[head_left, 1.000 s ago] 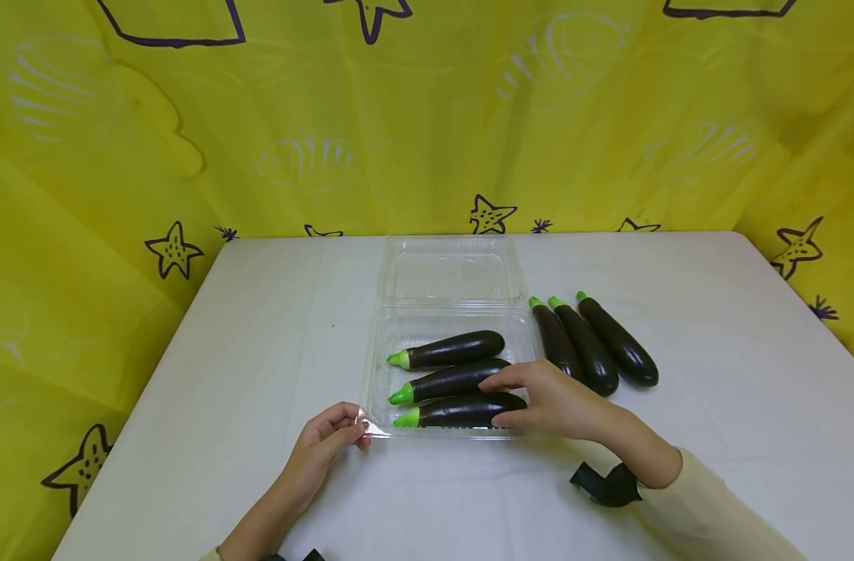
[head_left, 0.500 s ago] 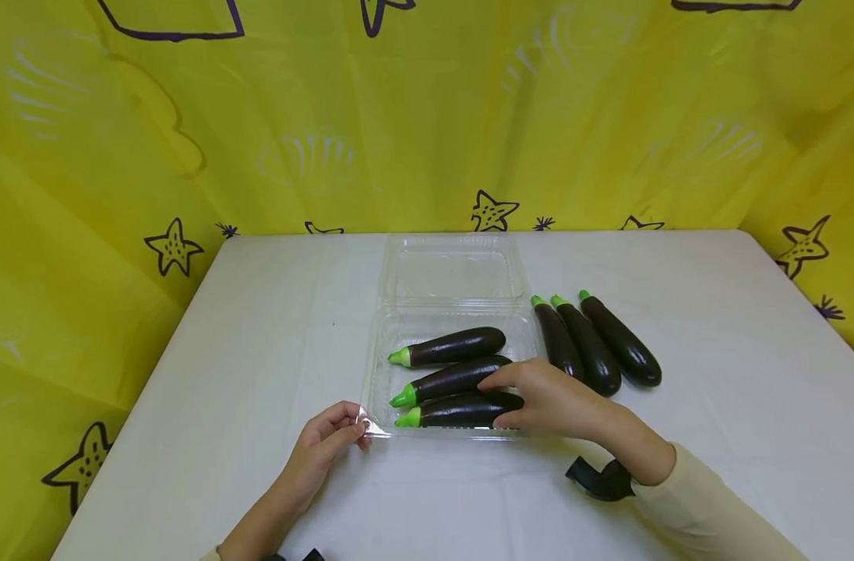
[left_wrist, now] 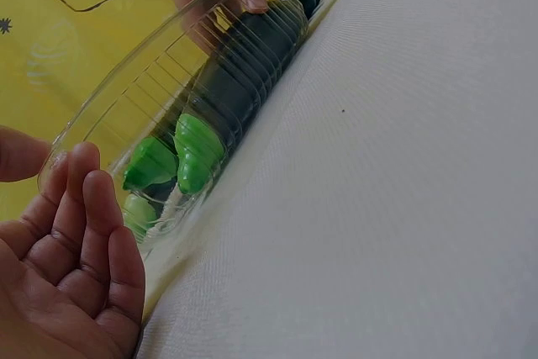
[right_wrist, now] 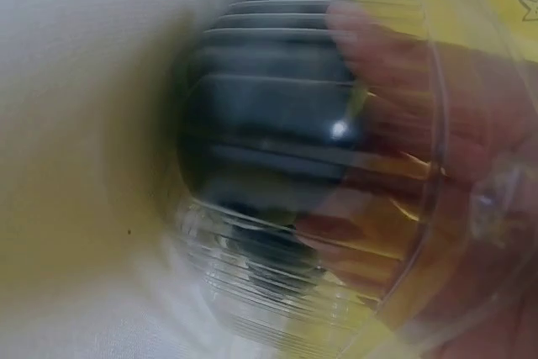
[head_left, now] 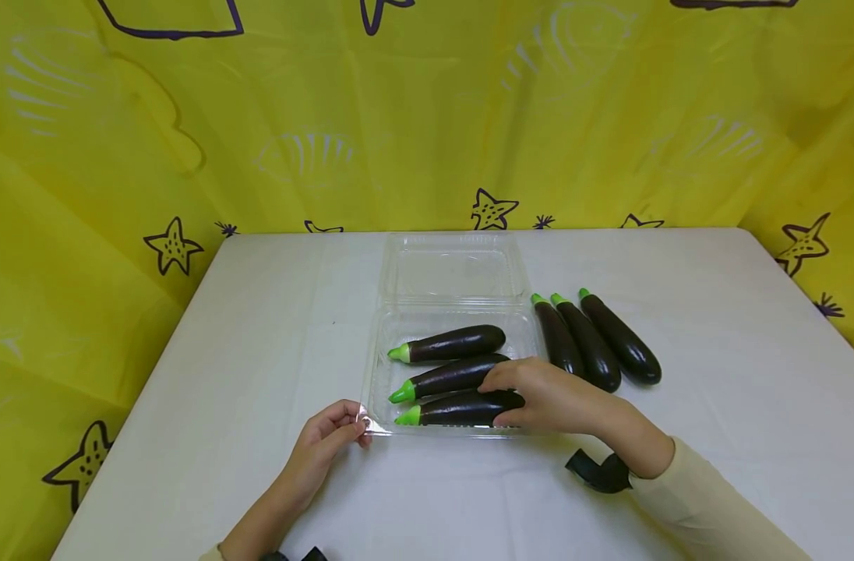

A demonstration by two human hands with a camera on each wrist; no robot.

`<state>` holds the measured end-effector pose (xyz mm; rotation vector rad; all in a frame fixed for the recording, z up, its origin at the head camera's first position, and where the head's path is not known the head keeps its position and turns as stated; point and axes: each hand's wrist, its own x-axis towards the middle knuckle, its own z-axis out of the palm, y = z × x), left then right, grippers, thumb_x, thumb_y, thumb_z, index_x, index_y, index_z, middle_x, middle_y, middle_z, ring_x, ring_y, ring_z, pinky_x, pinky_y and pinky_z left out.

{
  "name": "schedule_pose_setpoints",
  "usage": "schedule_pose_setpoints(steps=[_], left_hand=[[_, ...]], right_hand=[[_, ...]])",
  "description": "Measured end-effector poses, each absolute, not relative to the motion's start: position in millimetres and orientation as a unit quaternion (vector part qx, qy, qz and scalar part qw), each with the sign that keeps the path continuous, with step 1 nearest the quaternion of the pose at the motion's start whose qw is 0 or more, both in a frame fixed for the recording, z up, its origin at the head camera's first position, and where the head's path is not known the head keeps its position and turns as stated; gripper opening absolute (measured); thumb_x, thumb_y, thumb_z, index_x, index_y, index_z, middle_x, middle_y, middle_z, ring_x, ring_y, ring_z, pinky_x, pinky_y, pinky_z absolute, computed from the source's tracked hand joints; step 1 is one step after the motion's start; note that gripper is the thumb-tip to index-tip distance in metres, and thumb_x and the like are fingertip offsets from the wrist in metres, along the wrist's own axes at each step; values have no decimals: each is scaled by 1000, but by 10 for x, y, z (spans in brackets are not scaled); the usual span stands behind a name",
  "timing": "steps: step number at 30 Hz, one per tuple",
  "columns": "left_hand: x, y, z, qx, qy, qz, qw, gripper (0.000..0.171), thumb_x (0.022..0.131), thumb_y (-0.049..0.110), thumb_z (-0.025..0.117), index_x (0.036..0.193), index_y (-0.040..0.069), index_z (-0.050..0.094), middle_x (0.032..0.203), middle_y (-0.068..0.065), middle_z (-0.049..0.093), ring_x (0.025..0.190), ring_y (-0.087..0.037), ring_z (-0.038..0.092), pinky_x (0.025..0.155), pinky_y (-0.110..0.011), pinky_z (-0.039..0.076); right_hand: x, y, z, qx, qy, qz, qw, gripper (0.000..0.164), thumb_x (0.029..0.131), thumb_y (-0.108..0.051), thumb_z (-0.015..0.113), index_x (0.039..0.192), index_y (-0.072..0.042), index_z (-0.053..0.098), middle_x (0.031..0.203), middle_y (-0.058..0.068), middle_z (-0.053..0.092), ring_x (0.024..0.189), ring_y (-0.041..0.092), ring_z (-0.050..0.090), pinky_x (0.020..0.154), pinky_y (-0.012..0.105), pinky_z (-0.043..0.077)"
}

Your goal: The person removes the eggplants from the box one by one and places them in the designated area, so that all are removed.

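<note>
A clear plastic clamshell container (head_left: 378,335) lies with its lid (head_left: 455,269) folded back. Three dark eggplants with green stems lie side by side in its base: a rear one (head_left: 458,344), a middle one (head_left: 444,376) and a front one (head_left: 462,408). My left hand (head_left: 323,440) pinches the container's near left corner between thumb and fingers; the left wrist view shows its fingertips at the rim. My right hand (head_left: 549,396) reaches over the right side and grips the thick end of the front eggplant. In the right wrist view its fingers (right_wrist: 378,56) show through the ribbed wall.
Three more eggplants lie on the white table (head_left: 259,335) right of the container: a left one (head_left: 559,339), a middle one (head_left: 591,347) and a right one (head_left: 622,340). A yellow patterned curtain (head_left: 427,117) hangs behind and beside the table.
The front eggplant and both hands stay nearly in place. The slight shift of the whole scene looks like head camera movement.
</note>
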<state>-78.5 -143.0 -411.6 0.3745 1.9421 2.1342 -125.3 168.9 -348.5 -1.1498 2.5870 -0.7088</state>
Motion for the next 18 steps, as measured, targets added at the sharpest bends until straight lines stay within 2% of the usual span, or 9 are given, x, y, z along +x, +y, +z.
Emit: schedule_pose_setpoints(steps=[9, 18], left_hand=[[-786, -1438, -4116, 124, 664, 729, 112, 19, 87, -2, 47, 94, -20, 46, 77, 2, 58, 72, -8, 56, 71, -23, 46], [-778, -1434, -4106, 125, 663, 729, 116, 20, 88, -1, 47, 94, -20, 46, 77, 1, 57, 73, -9, 55, 71, -23, 46]], right_hand=[[-1258, 1684, -3520, -375, 884, -260, 106, 33, 75, -17, 76, 103, -3, 67, 104, 3, 63, 98, 18, 58, 83, 36, 47], [-1278, 1687, -3487, -347, 881, -297, 124, 31, 71, -14, 78, 99, -2, 68, 100, 4, 65, 91, 18, 60, 75, 31, 51]])
